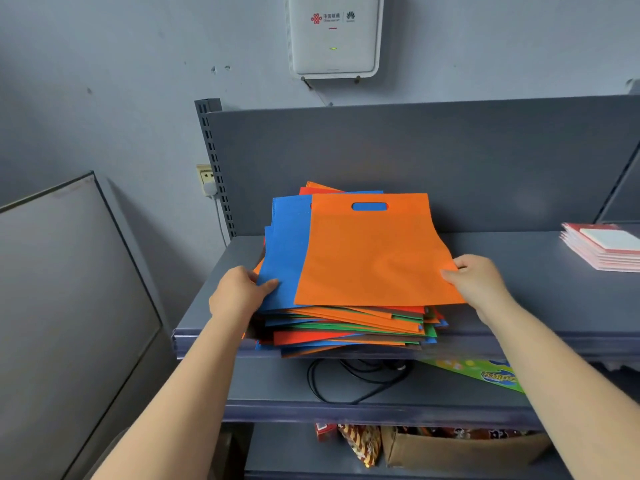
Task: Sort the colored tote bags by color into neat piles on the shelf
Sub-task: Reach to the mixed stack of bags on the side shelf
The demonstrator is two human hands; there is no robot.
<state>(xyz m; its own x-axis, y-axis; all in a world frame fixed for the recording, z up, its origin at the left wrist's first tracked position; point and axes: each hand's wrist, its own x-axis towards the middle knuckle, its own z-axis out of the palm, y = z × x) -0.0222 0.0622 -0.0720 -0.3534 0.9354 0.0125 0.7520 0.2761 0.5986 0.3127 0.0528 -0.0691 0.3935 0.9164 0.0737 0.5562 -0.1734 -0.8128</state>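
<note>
Grey shelf (519, 258) | right hand (479, 280) pinches orange bag (370, 254) | left hand (239, 292) grips mixed stack (346, 327) | lift flat, steady pile

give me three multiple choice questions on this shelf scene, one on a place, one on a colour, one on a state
1. Where do the pink and white booklets lie?
A. far right of the grey metal shelf
B. on the mixed pile
C. in the cardboard box

2. What colour is the flat fabric tote bag on top of the mixed pile of tote bags?
A. green
B. orange
C. red

3. What is the right hand doing?
A. hanging idle
B. pressing the wall
C. pinching the top bag's right edge

Answers: 1 A, they sit at the shelf's right end. 2 B, the top bag is orange, with blue showing through its handle slot. 3 C, thumb and fingers close on that edge.
</note>
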